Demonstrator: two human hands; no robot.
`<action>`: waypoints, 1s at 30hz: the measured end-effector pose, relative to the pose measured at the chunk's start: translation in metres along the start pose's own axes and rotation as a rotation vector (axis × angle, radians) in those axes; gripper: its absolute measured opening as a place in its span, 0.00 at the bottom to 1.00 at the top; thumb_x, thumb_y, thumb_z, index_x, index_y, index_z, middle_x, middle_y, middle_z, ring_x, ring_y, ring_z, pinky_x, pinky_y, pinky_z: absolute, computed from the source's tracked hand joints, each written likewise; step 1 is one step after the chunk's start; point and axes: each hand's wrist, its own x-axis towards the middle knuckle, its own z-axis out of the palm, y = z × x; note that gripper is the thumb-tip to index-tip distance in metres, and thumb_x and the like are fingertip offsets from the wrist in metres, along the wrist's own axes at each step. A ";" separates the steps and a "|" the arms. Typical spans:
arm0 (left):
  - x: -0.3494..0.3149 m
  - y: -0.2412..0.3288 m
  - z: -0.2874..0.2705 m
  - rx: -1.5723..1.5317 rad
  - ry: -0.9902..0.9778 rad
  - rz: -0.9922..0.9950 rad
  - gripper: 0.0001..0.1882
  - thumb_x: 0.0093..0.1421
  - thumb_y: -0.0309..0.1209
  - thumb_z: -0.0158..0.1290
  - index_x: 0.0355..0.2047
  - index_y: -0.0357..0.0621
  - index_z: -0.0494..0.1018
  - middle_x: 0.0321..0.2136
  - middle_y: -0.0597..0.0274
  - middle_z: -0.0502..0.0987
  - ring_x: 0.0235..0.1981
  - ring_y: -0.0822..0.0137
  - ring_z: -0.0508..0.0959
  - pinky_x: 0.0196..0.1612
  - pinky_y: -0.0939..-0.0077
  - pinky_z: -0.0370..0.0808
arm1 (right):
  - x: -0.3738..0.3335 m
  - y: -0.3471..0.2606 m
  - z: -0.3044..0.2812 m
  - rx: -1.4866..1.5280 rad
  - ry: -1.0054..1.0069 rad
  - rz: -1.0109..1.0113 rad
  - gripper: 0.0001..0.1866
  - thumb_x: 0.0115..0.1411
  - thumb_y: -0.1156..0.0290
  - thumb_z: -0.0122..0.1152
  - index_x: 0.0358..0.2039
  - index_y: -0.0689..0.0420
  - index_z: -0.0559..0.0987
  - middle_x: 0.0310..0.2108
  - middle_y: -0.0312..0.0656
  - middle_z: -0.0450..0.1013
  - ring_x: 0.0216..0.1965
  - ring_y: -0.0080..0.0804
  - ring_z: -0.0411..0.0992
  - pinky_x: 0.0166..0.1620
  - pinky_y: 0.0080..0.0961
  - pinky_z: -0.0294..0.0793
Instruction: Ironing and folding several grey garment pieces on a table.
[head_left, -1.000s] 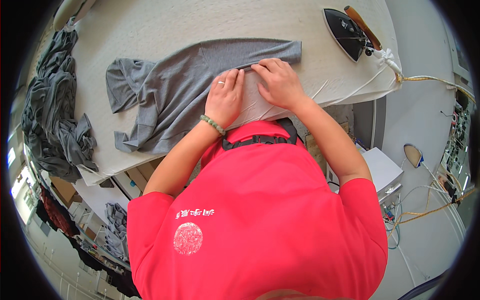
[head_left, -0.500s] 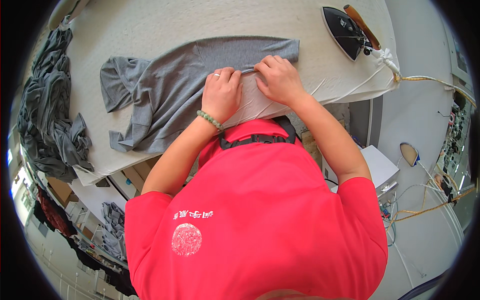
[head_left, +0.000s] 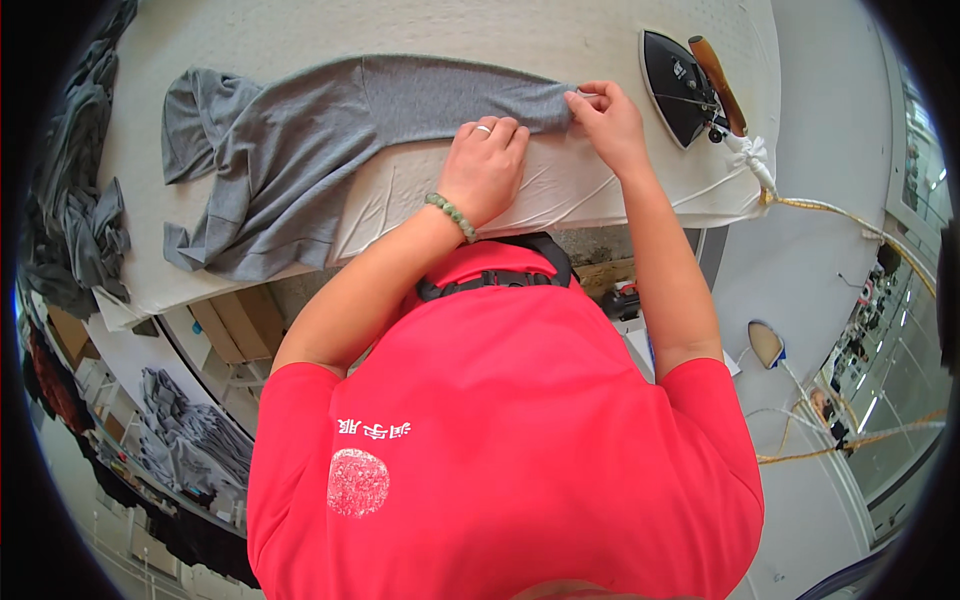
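Note:
A grey knit garment (head_left: pixel 290 150) lies on the padded white table (head_left: pixel 560 35), its long sleeve (head_left: pixel 440 95) stretched out to the right. At the sleeve's end, my right hand (head_left: pixel 612 125) pinches the cuff edge between thumb and fingers. Curled over the near edge of the same sleeve is my left hand (head_left: pixel 487 165), which wears a ring and a green bead bracelet (head_left: pixel 450 215). Its thumb and fingertips are mostly hidden. The garment's body is bunched and wrinkled towards the left.
A black iron with a wooden handle (head_left: pixel 683 92) rests right of my right hand, its hose (head_left: pixel 825 207) trailing off the table corner. Dark grey cloth (head_left: pixel 75 200) hangs in a heap at the left edge. More grey garments (head_left: pixel 190 430) are below left.
My right hand has moved right, from the sleeve's near edge to its cuff. My left hand has shifted right along the sleeve, which now lies flatter and wider. The view has shifted slightly.

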 end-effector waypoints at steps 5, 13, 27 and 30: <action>0.006 0.023 0.006 0.035 0.027 -0.081 0.21 0.56 0.32 0.61 0.51 0.42 0.77 0.49 0.57 0.77 0.52 0.57 0.77 0.56 0.59 0.71 | 0.003 0.004 -0.004 0.120 -0.135 -0.014 0.20 0.64 0.67 0.71 0.54 0.60 0.78 0.32 0.39 0.81 0.32 0.24 0.80 0.35 0.23 0.81; 0.014 0.050 0.021 0.059 0.042 -0.160 0.23 0.56 0.34 0.64 0.53 0.48 0.78 0.49 0.58 0.77 0.53 0.56 0.76 0.56 0.58 0.71 | 0.035 0.018 -0.018 -0.321 -0.108 -0.416 0.18 0.61 0.65 0.72 0.48 0.60 0.82 0.33 0.41 0.82 0.34 0.30 0.81 0.39 0.30 0.81; 0.003 0.059 0.027 0.135 0.079 -0.167 0.25 0.55 0.33 0.65 0.55 0.51 0.78 0.48 0.59 0.76 0.54 0.56 0.75 0.59 0.58 0.70 | 0.054 -0.014 -0.090 -0.551 0.060 -1.018 0.15 0.63 0.66 0.67 0.51 0.51 0.82 0.50 0.42 0.80 0.50 0.44 0.78 0.53 0.40 0.77; 0.006 0.060 0.027 0.141 0.097 -0.155 0.25 0.55 0.33 0.65 0.55 0.52 0.78 0.48 0.59 0.76 0.54 0.56 0.76 0.59 0.58 0.70 | 0.074 -0.017 -0.159 -0.720 0.454 -1.065 0.24 0.62 0.66 0.69 0.58 0.56 0.77 0.50 0.46 0.77 0.55 0.48 0.75 0.59 0.42 0.73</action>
